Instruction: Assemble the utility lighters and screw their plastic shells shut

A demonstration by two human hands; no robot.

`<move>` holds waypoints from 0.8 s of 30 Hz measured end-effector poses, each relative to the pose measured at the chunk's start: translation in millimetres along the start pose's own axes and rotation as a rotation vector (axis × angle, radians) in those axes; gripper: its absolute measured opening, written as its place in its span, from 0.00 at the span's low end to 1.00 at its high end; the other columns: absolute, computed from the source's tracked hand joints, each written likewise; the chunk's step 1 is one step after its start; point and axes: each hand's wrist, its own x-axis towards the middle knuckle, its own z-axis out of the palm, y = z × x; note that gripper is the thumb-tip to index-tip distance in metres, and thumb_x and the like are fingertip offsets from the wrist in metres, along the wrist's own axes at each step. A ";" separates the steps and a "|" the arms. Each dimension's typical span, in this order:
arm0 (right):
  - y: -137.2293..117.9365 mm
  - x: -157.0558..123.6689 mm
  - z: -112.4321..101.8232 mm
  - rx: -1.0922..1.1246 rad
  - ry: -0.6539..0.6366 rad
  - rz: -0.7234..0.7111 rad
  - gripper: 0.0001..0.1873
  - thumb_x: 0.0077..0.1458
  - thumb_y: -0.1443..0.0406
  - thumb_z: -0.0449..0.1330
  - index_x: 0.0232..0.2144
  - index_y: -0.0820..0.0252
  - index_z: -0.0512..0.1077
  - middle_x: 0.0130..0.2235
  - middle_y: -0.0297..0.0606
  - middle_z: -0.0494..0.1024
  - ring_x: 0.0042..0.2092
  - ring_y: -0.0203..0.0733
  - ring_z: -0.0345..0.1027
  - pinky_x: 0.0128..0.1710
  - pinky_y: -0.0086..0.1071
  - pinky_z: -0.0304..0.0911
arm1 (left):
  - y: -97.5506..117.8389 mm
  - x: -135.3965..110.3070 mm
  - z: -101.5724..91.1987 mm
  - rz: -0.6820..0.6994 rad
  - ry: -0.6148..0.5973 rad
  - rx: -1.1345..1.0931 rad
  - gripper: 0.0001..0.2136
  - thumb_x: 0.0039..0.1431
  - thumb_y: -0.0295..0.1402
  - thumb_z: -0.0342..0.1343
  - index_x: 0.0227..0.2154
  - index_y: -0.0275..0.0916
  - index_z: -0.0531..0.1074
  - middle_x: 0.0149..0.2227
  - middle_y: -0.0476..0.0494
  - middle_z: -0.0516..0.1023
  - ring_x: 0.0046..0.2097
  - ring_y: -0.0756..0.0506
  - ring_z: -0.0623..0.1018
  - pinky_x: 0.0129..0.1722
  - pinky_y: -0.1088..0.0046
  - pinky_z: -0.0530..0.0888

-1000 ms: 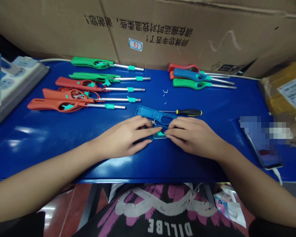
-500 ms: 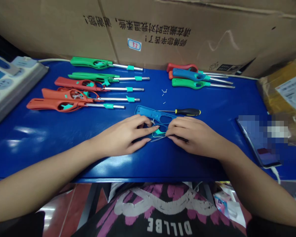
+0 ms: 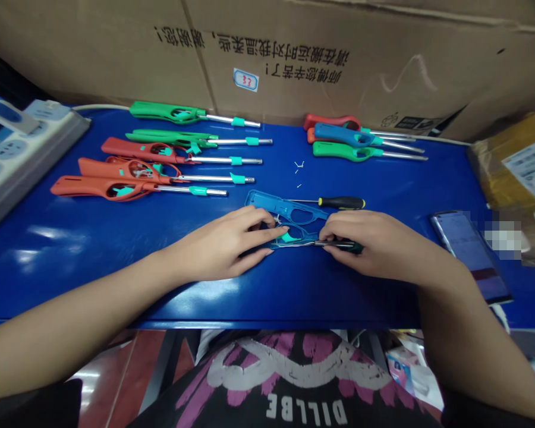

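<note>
A blue lighter body (image 3: 299,236) with a teal trigger lies on the blue table (image 3: 116,249), held between both hands. My left hand (image 3: 225,246) presses its handle end, fingers curled over it. My right hand (image 3: 374,244) pinches the metal tube end that sticks out to the right. Just behind lies an open blue shell half (image 3: 280,207). A black-handled screwdriver (image 3: 339,203) rests beside that shell.
Several orange and green long lighters (image 3: 160,160) lie in rows at the back left; three more (image 3: 348,139) at the back right. A power strip (image 3: 13,154) sits at the left edge, a phone (image 3: 470,252) at the right. Cardboard boxes (image 3: 294,53) wall the back.
My right hand has slid to the right along the lighter, uncovering more of its blue body and metal tube. My left hand has stayed in place.
</note>
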 end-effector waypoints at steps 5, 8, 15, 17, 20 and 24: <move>1.7 1.1 2.1 -0.046 0.098 -0.058 0.08 0.68 0.64 0.55 0.42 0.56 0.75 0.43 0.38 0.79 0.44 0.43 0.72 0.45 0.36 0.64 | 0.0 0.5 0.3 0.018 0.011 0.010 0.19 0.70 0.31 0.51 0.60 0.34 0.70 0.53 0.31 0.73 0.54 0.38 0.75 0.54 0.57 0.76; 3.3 2.3 4.3 -0.103 0.114 -0.072 0.09 0.68 0.64 0.55 0.40 0.57 0.76 0.42 0.38 0.79 0.44 0.43 0.72 0.44 0.36 0.65 | 0.0 -0.1 0.1 0.012 0.017 0.005 0.19 0.70 0.31 0.52 0.60 0.33 0.70 0.53 0.31 0.73 0.54 0.38 0.75 0.54 0.57 0.76; 5.7 1.8 8.2 -0.294 0.212 -0.127 0.12 0.68 0.65 0.55 0.39 0.57 0.79 0.41 0.38 0.80 0.43 0.44 0.73 0.41 0.35 0.65 | -2.3 -1.5 0.5 0.006 0.033 -0.006 0.19 0.69 0.32 0.53 0.60 0.33 0.70 0.54 0.31 0.73 0.55 0.38 0.75 0.55 0.57 0.76; 5.0 2.5 8.9 -0.342 0.237 -0.142 0.12 0.68 0.66 0.55 0.38 0.59 0.80 0.41 0.38 0.81 0.42 0.43 0.73 0.38 0.35 0.64 | -2.8 -1.1 0.8 0.007 0.035 -0.004 0.19 0.69 0.33 0.53 0.60 0.33 0.70 0.54 0.31 0.73 0.55 0.38 0.75 0.55 0.57 0.76; 3.7 4.2 9.4 -0.371 0.258 -0.168 0.12 0.67 0.68 0.56 0.38 0.60 0.80 0.40 0.37 0.82 0.40 0.43 0.73 0.36 0.35 0.64 | -2.6 -0.6 0.9 0.004 0.035 -0.003 0.19 0.69 0.32 0.53 0.60 0.33 0.70 0.54 0.31 0.73 0.54 0.39 0.75 0.55 0.57 0.76; 3.1 5.5 9.2 -0.343 0.253 -0.184 0.12 0.67 0.68 0.56 0.39 0.60 0.81 0.40 0.37 0.82 0.41 0.43 0.73 0.37 0.34 0.65 | -1.1 -0.3 0.0 0.000 0.041 -0.003 0.19 0.70 0.32 0.52 0.60 0.33 0.70 0.53 0.31 0.73 0.54 0.39 0.75 0.54 0.56 0.77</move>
